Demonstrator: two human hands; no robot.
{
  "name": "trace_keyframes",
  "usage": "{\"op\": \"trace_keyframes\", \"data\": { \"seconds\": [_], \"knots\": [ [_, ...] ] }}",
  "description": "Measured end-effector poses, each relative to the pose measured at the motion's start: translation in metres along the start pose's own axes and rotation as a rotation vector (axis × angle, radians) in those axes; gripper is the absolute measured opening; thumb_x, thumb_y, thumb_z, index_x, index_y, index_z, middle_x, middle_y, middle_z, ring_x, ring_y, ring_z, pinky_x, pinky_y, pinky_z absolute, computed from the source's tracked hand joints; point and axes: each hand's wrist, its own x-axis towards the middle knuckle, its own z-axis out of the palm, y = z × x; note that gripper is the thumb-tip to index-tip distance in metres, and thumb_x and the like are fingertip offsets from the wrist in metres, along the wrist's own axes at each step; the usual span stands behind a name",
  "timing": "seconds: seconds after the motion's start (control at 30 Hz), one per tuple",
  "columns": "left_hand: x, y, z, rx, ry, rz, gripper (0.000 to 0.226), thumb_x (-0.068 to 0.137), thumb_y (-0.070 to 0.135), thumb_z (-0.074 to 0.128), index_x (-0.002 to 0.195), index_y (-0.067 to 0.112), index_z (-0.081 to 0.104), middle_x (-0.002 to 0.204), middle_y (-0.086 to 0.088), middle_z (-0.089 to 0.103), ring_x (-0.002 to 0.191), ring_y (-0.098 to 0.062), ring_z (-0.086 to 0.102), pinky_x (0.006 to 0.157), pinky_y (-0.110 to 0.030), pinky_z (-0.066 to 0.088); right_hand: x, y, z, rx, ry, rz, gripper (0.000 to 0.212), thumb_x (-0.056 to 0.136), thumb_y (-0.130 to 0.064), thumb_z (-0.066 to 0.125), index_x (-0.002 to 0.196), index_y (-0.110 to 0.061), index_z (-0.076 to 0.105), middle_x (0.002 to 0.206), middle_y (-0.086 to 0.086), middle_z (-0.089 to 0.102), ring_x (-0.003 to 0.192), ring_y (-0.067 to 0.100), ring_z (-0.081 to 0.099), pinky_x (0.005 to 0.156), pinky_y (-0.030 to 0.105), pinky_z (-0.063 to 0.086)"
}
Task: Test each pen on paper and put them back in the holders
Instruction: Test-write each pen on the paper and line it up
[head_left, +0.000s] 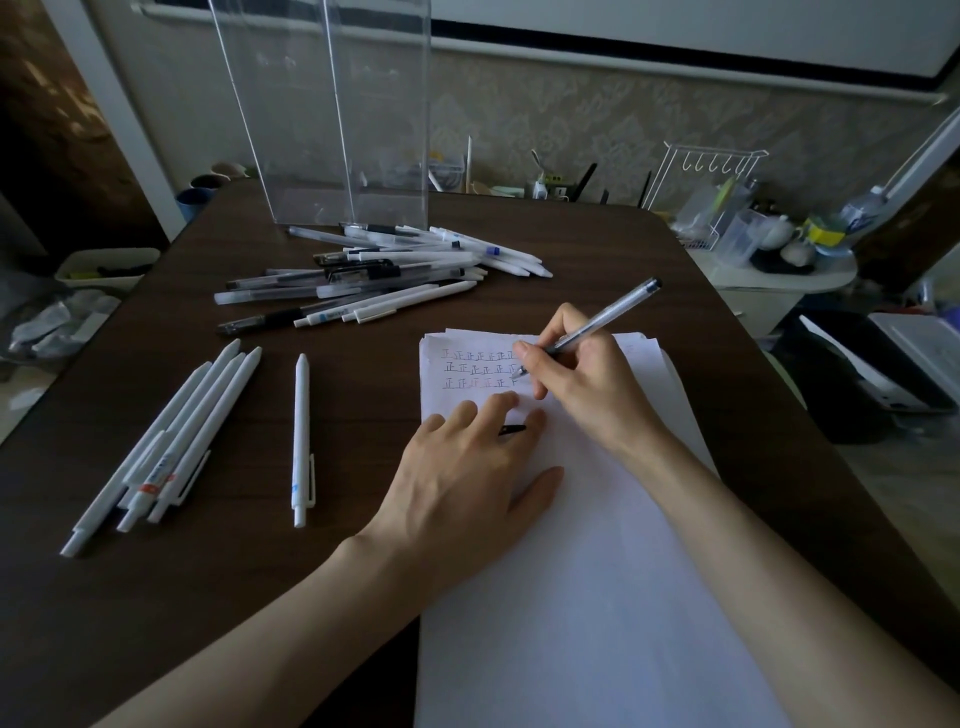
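My right hand (587, 379) grips a clear-barrelled pen (605, 322), its tip touching the white paper (587, 571) at the third row of written marks. Lying flat on the paper's left part, my left hand (467, 467) has a small black pen cap (511, 429) under its fingers. A heap of pens (384, 275) lies at the far middle of the table. Several white pens (171, 447) lie side by side at the left, and a single white pen (301, 441) lies apart beside them. Two tall clear acrylic holders (332, 114) stand at the table's far side.
The dark brown table (156, 597) ends close on the right, where a side shelf with cups, a bottle and a white wire rack (711, 176) stands. A black bin (857, 374) sits on the floor to the right. A white tray (104, 265) is at the left.
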Motion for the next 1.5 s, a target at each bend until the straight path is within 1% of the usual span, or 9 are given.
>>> {"op": "trace_keyframes", "data": {
  "seconds": [0.37,0.5,0.67,0.77,0.93,1.1,1.23,1.37,1.5],
  "knots": [
    [-0.001,0.0,-0.003,-0.046,0.003,0.013,0.047,0.086,0.048,0.036,0.11,0.019,0.063,0.111,-0.006,0.059,0.077,-0.026,0.06,0.059,-0.033,0.047,-0.001,-0.002,-0.001,-0.054,0.042,0.017,0.021,0.09,-0.013,0.058,0.075,-0.008,0.043,0.05,-0.004,0.05,0.048,0.007,0.047,0.058,0.029,0.042],
    [0.0,0.001,-0.012,-0.309,0.028,-0.012,0.021,0.086,0.019,0.043,0.106,0.022,0.046,0.104,-0.003,0.046,0.063,-0.021,0.05,0.053,-0.026,0.033,0.001,-0.005,-0.003,0.154,0.121,0.013,0.024,0.089,-0.016,0.063,0.073,-0.013,0.046,0.049,-0.001,0.049,0.047,0.008,0.045,0.054,0.018,0.04],
    [0.003,-0.007,-0.009,-0.525,0.033,-0.141,0.047,0.089,-0.007,0.034,0.128,0.016,0.024,0.105,-0.003,0.045,0.082,-0.008,0.051,0.071,-0.01,0.033,-0.001,-0.005,-0.008,0.311,0.196,0.004,0.018,0.093,-0.015,0.058,0.076,-0.013,0.052,0.051,-0.005,0.052,0.05,0.007,0.047,0.05,0.018,0.036],
    [0.007,-0.014,-0.008,-0.607,0.085,-0.218,0.037,0.094,0.003,0.045,0.127,0.01,0.029,0.1,-0.001,0.057,0.074,-0.001,0.054,0.064,-0.008,0.039,-0.003,-0.008,-0.008,0.466,0.128,0.027,0.02,0.089,-0.024,0.052,0.075,-0.01,0.054,0.052,0.0,0.055,0.049,0.011,0.05,0.048,0.022,0.036],
    [0.009,-0.019,-0.01,-0.508,0.185,-0.268,0.021,0.09,0.031,0.058,0.092,0.01,0.057,0.078,0.0,0.064,0.065,-0.02,0.055,0.065,-0.035,0.045,-0.009,-0.015,-0.006,0.603,-0.045,0.015,0.018,0.085,-0.015,0.05,0.069,-0.007,0.044,0.048,-0.001,0.051,0.043,0.013,0.047,0.046,0.022,0.034],
    [0.007,-0.018,-0.011,-0.455,0.21,-0.196,0.014,0.089,0.032,0.06,0.086,0.018,0.058,0.062,0.011,0.049,0.049,-0.009,0.041,0.054,-0.028,0.038,-0.013,-0.016,-0.002,0.544,-0.047,-0.002,0.019,0.084,-0.016,0.053,0.067,-0.01,0.046,0.048,-0.001,0.051,0.045,0.015,0.045,0.05,0.028,0.031],
    [0.009,-0.019,-0.01,-0.437,0.223,-0.201,0.017,0.089,0.03,0.06,0.095,0.014,0.063,0.069,0.009,0.053,0.057,-0.014,0.045,0.058,-0.032,0.042,-0.013,-0.016,-0.006,0.562,0.017,-0.01,0.023,0.084,-0.017,0.053,0.062,-0.015,0.048,0.046,0.0,0.048,0.043,0.016,0.042,0.048,0.027,0.029],
    [0.009,-0.018,-0.01,-0.399,0.249,-0.104,0.027,0.091,0.031,0.053,0.106,0.011,0.065,0.085,-0.002,0.067,0.074,-0.023,0.061,0.062,-0.037,0.049,-0.016,-0.018,-0.002,0.44,-0.097,0.007,0.022,0.083,-0.02,0.059,0.068,-0.007,0.05,0.047,0.002,0.048,0.047,0.015,0.041,0.049,0.022,0.033],
    [0.008,-0.016,-0.009,-0.32,0.311,-0.023,0.035,0.094,0.032,0.035,0.084,0.007,0.057,0.069,0.005,0.05,0.06,-0.012,0.042,0.052,-0.025,0.032,-0.017,-0.022,0.002,0.478,-0.101,0.023,0.022,0.081,-0.019,0.063,0.066,-0.008,0.052,0.049,0.005,0.047,0.047,0.015,0.041,0.051,0.023,0.034]
  ]
}}
